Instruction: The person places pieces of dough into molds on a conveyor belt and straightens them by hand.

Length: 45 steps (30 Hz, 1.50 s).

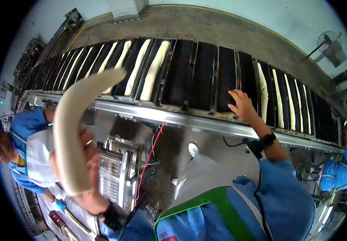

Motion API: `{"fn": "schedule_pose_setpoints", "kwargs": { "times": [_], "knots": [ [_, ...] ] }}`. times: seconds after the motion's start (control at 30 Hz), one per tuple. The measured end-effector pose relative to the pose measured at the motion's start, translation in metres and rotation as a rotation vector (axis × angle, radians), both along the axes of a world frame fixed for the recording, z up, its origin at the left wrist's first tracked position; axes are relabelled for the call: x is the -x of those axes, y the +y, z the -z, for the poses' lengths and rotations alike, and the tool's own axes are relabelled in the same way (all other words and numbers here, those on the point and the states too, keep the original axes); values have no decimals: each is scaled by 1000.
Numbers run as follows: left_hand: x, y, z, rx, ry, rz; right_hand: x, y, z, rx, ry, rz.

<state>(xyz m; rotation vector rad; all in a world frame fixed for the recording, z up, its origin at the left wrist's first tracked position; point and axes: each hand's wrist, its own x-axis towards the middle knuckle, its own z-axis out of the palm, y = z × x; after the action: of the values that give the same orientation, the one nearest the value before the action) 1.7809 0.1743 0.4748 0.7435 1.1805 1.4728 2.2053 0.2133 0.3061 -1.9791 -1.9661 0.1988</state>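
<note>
A long, pale dough strip curves upward at the left, close to the camera. My left hand grips it near its lower end, partly hidden behind it and blurred. Over the near edge of the black trays, my right hand rests with its fingers apart and nothing in it. A black tray slot without dough lies just beyond its fingertips. Other dough strips lie lengthwise in slots on both sides, such as one left of my right hand and one to its right.
A metal rail runs along the near side of the trays. One co-worker is at the left, another at the far right. Below stand a mesh-topped machine and a metal table with dough strips. A red cable hangs nearby.
</note>
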Motion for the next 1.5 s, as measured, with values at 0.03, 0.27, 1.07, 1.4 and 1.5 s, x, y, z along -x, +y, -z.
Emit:
{"fn": "schedule_pose_setpoints", "kwargs": {
  "times": [0.03, 0.27, 1.07, 1.4, 1.5],
  "knots": [
    [-27, 20, -9, 5, -7, 71, -12, -1, 0, 16, 11, -11],
    [-198, 137, 91, -161, 620, 588, -69, -1, -5, 70, 4, -52],
    [-233, 4, 141, -372, 1935, 571, -122, -68, 23, -34, 42, -532],
    [-114, -249, 177, 438, 1559, 15, -117, -56, 31, -68, -107, -537],
    [-62, -333, 197, 580, 1454, -263, -101, -66, 24, -157, -107, -523]
  ]
}}
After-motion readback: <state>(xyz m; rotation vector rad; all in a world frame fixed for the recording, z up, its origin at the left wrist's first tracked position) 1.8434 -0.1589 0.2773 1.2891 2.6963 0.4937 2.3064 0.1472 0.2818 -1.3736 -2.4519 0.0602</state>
